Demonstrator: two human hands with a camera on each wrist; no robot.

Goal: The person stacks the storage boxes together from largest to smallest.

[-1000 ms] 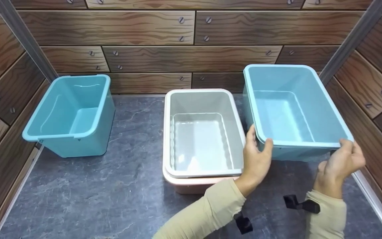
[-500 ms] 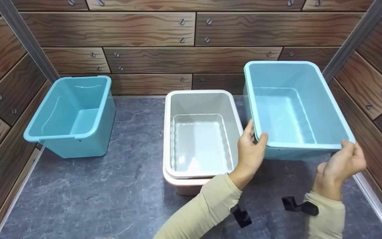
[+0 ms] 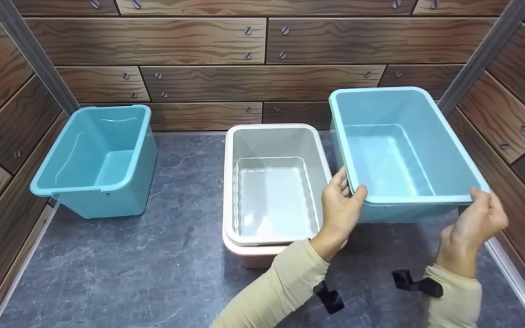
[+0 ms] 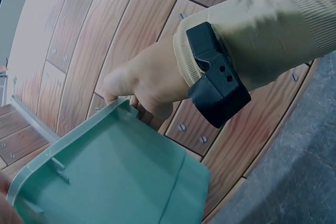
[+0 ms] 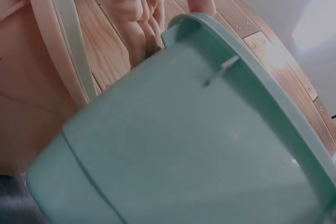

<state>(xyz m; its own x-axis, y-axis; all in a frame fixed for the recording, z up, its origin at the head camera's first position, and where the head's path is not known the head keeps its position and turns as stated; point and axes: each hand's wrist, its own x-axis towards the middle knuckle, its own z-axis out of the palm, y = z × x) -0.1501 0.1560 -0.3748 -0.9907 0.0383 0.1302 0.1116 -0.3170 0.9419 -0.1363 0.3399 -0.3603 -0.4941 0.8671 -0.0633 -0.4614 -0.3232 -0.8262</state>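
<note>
A light blue plastic bin (image 3: 419,199), with nothing inside, is on the right in the head view. My left hand (image 3: 341,209) grips its near left corner, thumb over the rim and fingers beneath outside. At the near right corner my right hand (image 3: 476,223) pinches the rim. The left wrist view shows the right hand (image 4: 142,85) at one corner of the bin (image 4: 126,166). In the right wrist view, the left hand (image 5: 152,9) holds the other corner of the bin (image 5: 173,129). Beside the left hand, a white bin (image 3: 274,239) sits nested in a pink bin (image 3: 258,260).
Another blue bin (image 3: 107,200) stands at the far left on the dark marbled surface (image 3: 153,273). Wood-patterned walls (image 3: 198,41) enclose the back and both sides. The right wall (image 3: 513,182) runs close beside the right hand.
The held blue bin rose slightly, then lowered, and its far end has swung a little left. My left hand has shifted slightly left, my right hand slightly right. The other bins stay put.
</note>
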